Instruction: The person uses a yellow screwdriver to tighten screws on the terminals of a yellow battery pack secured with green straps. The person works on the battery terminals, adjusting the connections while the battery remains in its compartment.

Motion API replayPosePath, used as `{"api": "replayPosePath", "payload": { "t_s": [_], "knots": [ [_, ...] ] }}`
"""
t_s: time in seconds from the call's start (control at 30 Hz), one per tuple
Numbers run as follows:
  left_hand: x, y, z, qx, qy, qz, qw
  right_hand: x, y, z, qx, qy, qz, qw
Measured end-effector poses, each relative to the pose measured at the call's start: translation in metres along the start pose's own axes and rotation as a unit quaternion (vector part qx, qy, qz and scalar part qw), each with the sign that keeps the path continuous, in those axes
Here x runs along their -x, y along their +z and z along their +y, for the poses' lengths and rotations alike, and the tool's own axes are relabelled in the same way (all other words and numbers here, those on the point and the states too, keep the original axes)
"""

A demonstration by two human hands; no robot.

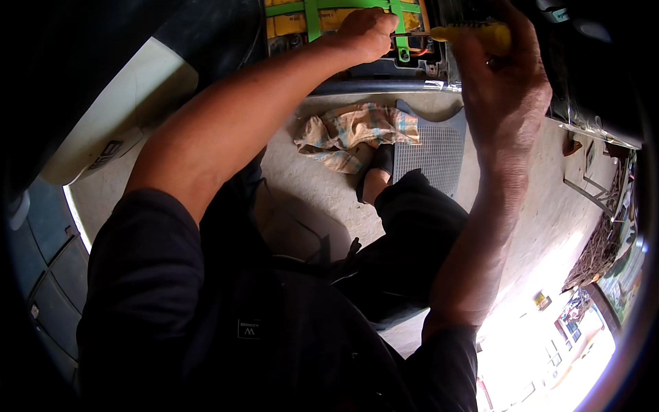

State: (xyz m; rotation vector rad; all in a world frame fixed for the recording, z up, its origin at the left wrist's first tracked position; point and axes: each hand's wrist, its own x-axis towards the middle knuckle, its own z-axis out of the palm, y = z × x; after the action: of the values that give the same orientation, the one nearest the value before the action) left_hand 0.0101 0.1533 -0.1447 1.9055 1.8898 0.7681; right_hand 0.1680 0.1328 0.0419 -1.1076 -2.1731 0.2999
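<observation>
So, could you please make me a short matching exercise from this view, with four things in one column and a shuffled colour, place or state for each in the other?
Column one:
1. Yellow-handled tool
2. Plaid cloth
3. Flat panel
4. Straps

Column two:
A. Grey, with a gridded surface
B. Bright green, close to the left hand
C. Held in the right hand
D. Crumpled, close to a foot

Right pairs: 1-C, 2-D, 3-A, 4-B.
</observation>
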Motion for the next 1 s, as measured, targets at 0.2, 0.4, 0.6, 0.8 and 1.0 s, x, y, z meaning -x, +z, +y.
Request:
{"api": "replayPosePath", "payload": {
  "t_s": [0.2, 0.4, 0.6, 0.8, 1.0],
  "knots": [
    [0.004, 0.002, -0.006, -0.008, 0.013, 0.006, 1.000, -0.004, -0.005, 0.000, 0.128, 0.113, 0.000, 0.985],
    [0.000, 0.001, -0.003, 0.008, 0.010, -0.003, 1.000, -0.004, -0.015, 0.063, 0.387, -0.212, -0.002, 0.897],
    [0.000, 0.011, -0.016, 0.019, 0.019, 0.021, 0.999, 0.007, -0.002, -0.001, 0.009, 0.055, -0.005, 0.998],
    [0.000, 0.011, -0.015, 0.008, 0.015, 0.017, 1.000, -0.005, -0.009, -0.041, -0.129, 0.143, -0.032, 0.981],
    [-0.001, 0.014, -0.016, 0.003, 0.014, 0.012, 1.000, -0.006, -0.010, 0.023, 0.174, 0.187, 0.006, 0.967]
  ]
}}
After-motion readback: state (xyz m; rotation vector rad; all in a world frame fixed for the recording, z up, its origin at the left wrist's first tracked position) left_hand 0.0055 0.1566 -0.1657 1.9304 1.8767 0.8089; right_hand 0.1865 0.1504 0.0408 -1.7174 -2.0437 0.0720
